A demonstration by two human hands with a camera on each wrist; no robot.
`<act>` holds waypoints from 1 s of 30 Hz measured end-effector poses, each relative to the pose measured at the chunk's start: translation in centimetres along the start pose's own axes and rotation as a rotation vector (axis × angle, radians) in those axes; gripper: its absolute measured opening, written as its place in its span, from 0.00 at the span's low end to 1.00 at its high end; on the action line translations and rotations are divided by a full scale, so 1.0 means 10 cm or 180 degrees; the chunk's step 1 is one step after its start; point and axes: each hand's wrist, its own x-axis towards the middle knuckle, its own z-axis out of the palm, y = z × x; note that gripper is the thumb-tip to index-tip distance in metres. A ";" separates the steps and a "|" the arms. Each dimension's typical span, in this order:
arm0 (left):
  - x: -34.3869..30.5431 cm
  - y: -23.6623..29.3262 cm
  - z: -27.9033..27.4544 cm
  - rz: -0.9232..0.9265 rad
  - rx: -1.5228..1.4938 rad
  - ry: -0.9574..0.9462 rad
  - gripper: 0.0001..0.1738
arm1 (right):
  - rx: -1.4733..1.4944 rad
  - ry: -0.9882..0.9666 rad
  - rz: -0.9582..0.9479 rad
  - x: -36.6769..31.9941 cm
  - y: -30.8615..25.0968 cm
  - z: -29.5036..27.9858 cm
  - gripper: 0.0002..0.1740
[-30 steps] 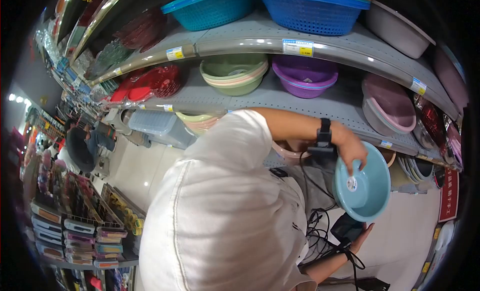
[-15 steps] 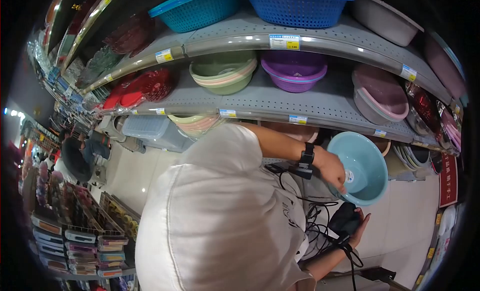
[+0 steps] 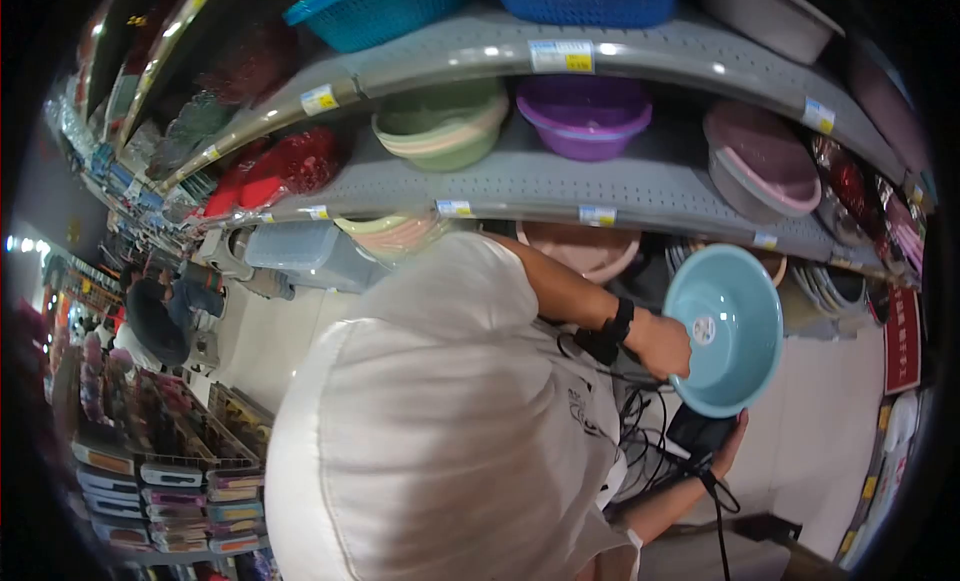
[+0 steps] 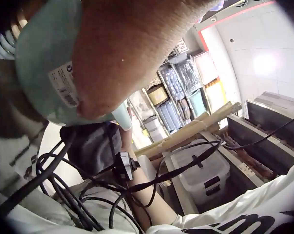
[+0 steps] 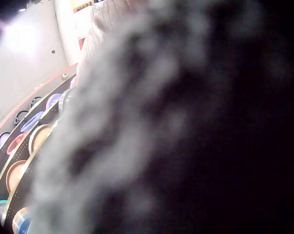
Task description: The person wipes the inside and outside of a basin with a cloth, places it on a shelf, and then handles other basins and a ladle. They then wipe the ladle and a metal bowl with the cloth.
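A light blue plastic basin (image 3: 740,331) is tilted with its open side facing up toward my head. A round sticker (image 3: 704,329) shows on its inside bottom. My left hand (image 3: 662,347) grips the near rim, its fingers curled over the edge. On the basin's outside, a white barcode label (image 4: 64,84) sits beside my left hand (image 4: 120,53) in the left wrist view. Beneath the lower rim, my right hand (image 3: 733,447) supports the basin with extended fingers, partly hidden by it. Dark blurred material (image 5: 137,126) covers most of the right wrist view.
Shelves in front carry a purple basin stack (image 3: 585,121), green basins (image 3: 440,126) and a pink basin (image 3: 765,161). A pinkish basin (image 3: 580,251) stands lower down. Black cables (image 3: 650,441) hang loosely by my lap. A person (image 3: 155,316) is farther down the aisle at left.
My left hand has moved from inside the basin, near the sticker, to its near rim. The right hand, seen just below the basin half a second ago, now meets its lower rim.
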 end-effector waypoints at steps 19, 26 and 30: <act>0.17 0.29 0.24 -0.0468 0.0331 -0.0148 0.06 | 0.0335 0.0042 0.0358 -0.16 -0.13 0.19 0.39; 0.18 0.30 0.31 -0.0498 0.0335 -0.0147 0.07 | 0.0339 0.0043 0.0375 -0.21 -0.15 0.26 0.40; 0.19 0.28 0.36 -0.0504 0.0377 -0.0167 0.08 | 0.0233 0.0009 0.0327 -0.13 -0.11 0.16 0.39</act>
